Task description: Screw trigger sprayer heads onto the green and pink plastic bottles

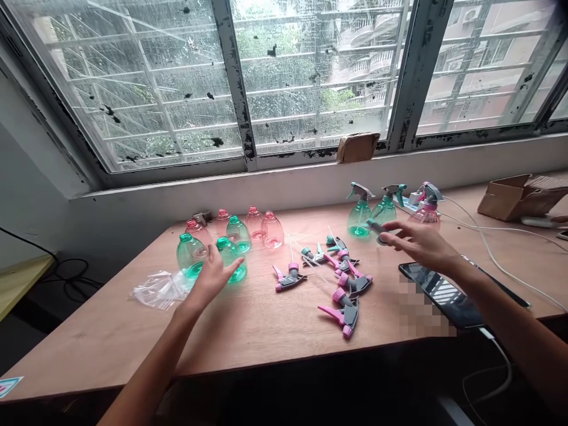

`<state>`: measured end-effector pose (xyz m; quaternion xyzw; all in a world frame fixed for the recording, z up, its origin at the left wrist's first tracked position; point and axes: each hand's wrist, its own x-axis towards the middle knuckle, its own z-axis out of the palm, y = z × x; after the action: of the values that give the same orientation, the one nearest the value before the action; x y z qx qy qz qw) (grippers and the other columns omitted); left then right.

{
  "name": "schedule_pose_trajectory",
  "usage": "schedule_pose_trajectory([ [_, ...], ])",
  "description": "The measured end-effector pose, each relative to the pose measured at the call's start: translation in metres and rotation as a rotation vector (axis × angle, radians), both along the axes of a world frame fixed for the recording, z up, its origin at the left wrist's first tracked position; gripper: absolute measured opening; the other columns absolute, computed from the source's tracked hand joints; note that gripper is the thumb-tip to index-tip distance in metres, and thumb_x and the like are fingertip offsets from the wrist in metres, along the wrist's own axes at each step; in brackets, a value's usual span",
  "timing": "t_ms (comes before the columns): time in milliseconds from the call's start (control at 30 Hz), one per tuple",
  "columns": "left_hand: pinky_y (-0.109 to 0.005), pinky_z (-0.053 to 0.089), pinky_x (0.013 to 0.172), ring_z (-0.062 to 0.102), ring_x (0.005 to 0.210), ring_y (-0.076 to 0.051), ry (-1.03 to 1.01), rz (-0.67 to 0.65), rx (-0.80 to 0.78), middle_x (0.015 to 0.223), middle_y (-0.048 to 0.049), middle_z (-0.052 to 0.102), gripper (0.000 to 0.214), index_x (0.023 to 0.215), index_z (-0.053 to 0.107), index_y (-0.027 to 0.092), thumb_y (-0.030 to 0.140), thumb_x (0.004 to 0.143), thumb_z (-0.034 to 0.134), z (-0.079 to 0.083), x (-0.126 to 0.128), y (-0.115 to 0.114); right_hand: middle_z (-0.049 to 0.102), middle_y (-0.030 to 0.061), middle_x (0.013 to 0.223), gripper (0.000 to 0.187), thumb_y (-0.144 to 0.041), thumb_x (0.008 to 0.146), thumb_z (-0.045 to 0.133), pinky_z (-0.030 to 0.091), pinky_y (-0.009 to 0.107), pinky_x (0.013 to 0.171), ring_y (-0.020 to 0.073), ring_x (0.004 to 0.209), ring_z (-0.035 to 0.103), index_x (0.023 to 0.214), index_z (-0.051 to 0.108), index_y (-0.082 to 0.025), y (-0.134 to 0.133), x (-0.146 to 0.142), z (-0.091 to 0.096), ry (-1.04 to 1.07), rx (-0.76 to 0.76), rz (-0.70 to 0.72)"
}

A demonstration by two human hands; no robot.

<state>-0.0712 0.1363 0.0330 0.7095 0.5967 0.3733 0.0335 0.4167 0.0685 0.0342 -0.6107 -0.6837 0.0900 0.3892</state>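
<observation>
My left hand (213,275) reaches to a green plastic bottle (231,258) on the table, fingers spread against its side and not closed round it. Other green and pink bottles (248,231) without tops stand just behind it. My right hand (419,244) hovers over the table's right part, pinching a grey and green spray trigger head (378,230). Beyond it stand three bottles with trigger heads fitted, the nearest one green (360,214). Several loose trigger heads (341,278) lie between my hands.
A wooden table (266,319) runs under a wide window. A crumpled clear plastic bag (160,289) lies at the left. A phone (444,294) with a cable lies at the right front. A cardboard box (515,196) and white cables sit at the far right.
</observation>
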Motion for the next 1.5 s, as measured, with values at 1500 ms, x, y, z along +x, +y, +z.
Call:
schedule_pose_trajectory([
  [1500,-0.059,0.029,0.124,0.022,0.154,-0.034,-0.078,-0.511,-0.106,0.163,-0.0053,0.02,0.079,0.154,0.029,0.046,0.01,0.092,0.062,-0.055,0.079,-0.128,0.074,0.0008,0.085,0.029,-0.052,0.096,0.066,0.053,0.021,0.044,0.0137,0.06,0.066,0.109,0.074,-0.027,-0.076,-0.102,-0.079,1.549,0.167,0.146],
])
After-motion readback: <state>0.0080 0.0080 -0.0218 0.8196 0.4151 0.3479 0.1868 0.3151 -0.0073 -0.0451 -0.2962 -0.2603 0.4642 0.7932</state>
